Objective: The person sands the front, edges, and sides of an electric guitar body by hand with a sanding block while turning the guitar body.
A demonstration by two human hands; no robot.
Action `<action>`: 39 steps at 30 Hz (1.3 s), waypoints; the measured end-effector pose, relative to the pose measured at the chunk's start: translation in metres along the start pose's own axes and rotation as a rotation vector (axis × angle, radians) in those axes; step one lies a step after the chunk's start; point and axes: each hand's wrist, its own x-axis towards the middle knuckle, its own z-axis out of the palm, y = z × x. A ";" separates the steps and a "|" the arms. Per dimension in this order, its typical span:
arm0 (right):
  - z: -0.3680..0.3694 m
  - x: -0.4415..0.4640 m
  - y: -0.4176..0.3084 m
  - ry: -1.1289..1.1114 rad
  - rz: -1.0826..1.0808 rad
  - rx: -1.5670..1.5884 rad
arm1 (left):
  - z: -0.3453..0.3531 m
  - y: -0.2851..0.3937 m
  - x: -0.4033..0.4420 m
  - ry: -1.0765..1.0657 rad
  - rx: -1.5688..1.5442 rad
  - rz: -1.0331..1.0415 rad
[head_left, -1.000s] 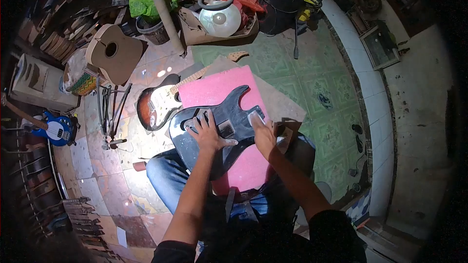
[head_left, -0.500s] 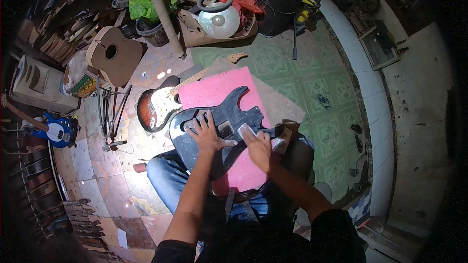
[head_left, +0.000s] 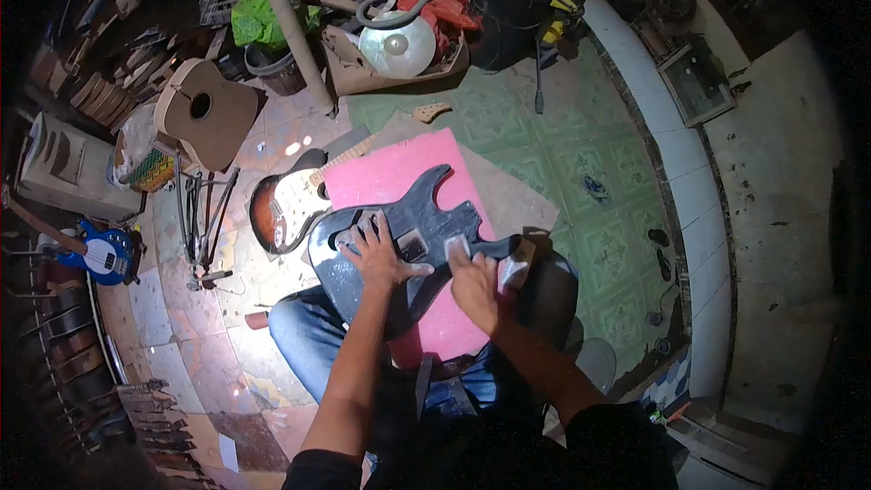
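Note:
A dark electric guitar body [head_left: 419, 207] lies across a pink foam board [head_left: 374, 177] over my lap, its neck end pointing right. My left hand [head_left: 377, 256] is spread flat on the body, beside its rectangular cavity, fingers apart. Near the neck end, my right hand [head_left: 475, 292] presses a small pale block [head_left: 455, 246] onto the surface; it looks like a sanding block. Its underside is hidden. By the neck end sits a brownish piece [head_left: 519, 259] whose kind I cannot make out.
A sunburst electric guitar [head_left: 269, 213] lies just beyond the board. Behind stand an acoustic guitar body [head_left: 218, 122], a cardboard box [head_left: 349, 77] and a black bucket-like container [head_left: 504, 23]. A blue bass [head_left: 107, 254] is at left. Green tiles [head_left: 581, 154] extend right.
The pale block and my right hand have shifted slightly on the guitar body near the neck end. My left hand stays spread on the body. The whole view has moved a little.

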 end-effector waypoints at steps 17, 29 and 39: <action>0.015 -0.001 0.018 0.097 -0.064 0.114 | -0.002 0.000 -0.001 0.013 -0.011 0.007; 0.011 0.002 0.035 0.073 -0.041 0.090 | -0.002 0.001 0.000 -0.008 0.004 0.003; 0.008 -0.009 0.028 0.079 0.014 0.049 | 0.000 0.001 -0.001 -0.015 0.023 0.001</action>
